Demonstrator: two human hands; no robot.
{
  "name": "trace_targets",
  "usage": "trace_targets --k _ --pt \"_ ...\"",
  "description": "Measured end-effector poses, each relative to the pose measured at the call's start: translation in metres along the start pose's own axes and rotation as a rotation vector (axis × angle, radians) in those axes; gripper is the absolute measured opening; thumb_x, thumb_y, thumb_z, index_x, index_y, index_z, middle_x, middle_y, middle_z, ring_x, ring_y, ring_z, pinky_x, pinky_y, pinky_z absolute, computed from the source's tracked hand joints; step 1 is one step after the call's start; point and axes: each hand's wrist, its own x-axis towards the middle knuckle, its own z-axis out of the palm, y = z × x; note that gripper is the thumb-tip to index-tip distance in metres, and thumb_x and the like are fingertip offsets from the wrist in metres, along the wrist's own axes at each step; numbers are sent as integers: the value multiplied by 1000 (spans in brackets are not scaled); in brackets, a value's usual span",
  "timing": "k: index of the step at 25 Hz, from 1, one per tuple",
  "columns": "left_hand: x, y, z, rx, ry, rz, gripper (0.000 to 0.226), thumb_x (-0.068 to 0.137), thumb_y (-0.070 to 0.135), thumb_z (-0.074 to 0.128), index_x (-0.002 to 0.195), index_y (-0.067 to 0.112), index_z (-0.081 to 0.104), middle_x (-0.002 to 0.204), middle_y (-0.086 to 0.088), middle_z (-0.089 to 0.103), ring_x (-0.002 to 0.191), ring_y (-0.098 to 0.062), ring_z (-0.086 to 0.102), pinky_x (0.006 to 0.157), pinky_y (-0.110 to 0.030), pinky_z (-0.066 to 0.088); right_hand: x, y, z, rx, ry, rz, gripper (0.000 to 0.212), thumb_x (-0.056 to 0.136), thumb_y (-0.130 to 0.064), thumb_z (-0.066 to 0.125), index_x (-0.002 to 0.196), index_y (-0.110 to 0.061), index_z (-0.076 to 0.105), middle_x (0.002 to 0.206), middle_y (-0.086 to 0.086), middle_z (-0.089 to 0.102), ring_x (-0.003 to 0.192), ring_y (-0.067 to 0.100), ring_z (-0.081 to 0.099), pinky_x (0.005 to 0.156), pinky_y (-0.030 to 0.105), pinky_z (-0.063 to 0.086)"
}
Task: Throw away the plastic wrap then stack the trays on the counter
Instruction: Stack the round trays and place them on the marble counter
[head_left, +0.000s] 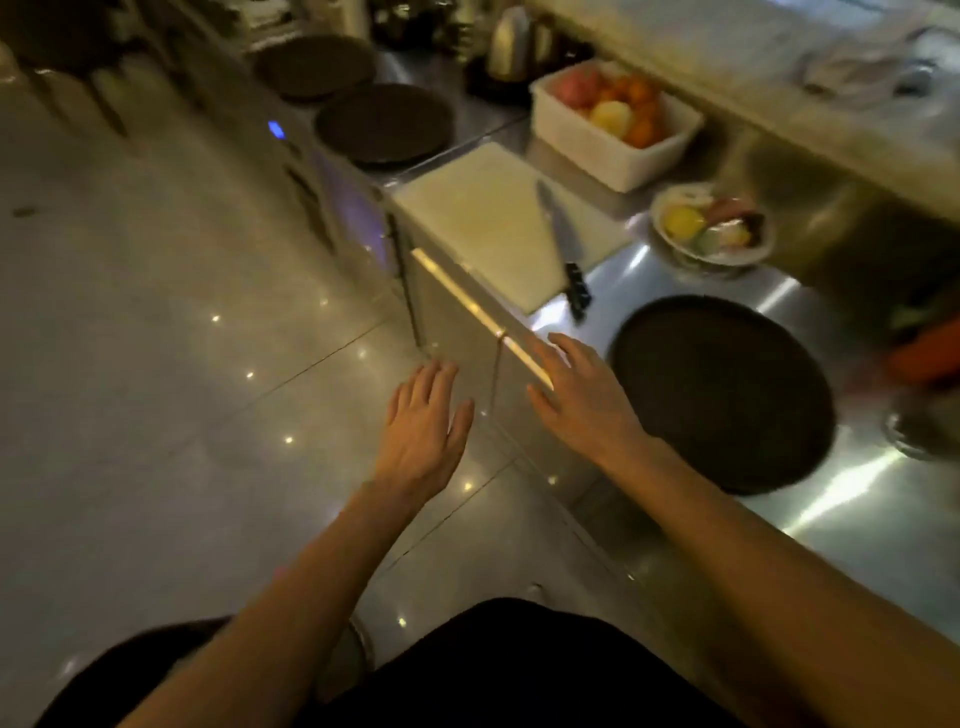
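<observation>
Three round dark trays lie flat on the steel counter (857, 499): a near tray (722, 395) at the right, a middle tray (384, 124) and a far tray (314, 65) further back. My right hand (582, 395) hovers over the counter's front edge, just left of the near tray, fingers spread and empty. Over the floor in front of the cabinet, my left hand (426, 421) is spread flat and holds nothing. No plastic wrap shows in view.
A white cutting board (483, 228) with a black-handled knife (563, 249) lies behind my hands. A white tub of fruit (613, 124), a bowl of fruit (711, 228) and a kettle (511, 44) stand further back. The shiny tiled floor (156, 338) is at the left.
</observation>
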Motion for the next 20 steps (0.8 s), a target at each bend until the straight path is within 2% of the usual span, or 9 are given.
trace_targets --k 2,7,13,20 --pt "34 54 32 10 -59 142 54 99 45 29 146 19 33 153 -9 37 143 -27 31 116 -44 26 -29 56 -26 -60 58 123 54 89 -28 57 139 -10 45 137 23 50 125 38 49 101 47 43" --pt "82 156 102 34 -222 394 55 98 47 28 144 19 37 152 -11 38 141 -29 33 115 -47 28 -99 157 -60 -101 102 505 59 93 -42 48 146 -18 34 147 19 40 133 36 39 106 49 37" --pt "125 181 163 151 -401 463 56 97 54 23 145 25 28 154 -13 32 140 -34 34 113 -50 28 -133 218 -61 -139 70 773 60 94 -41 44 147 -16 31 148 22 38 132 39 40 108 51 36" --pt "212 175 205 243 -539 378 59 96 50 35 146 22 22 157 -21 19 142 -44 24 111 -56 28 -121 268 -38 -127 -46 1068 62 92 -41 49 145 -17 28 146 22 35 129 41 41 101 51 40"
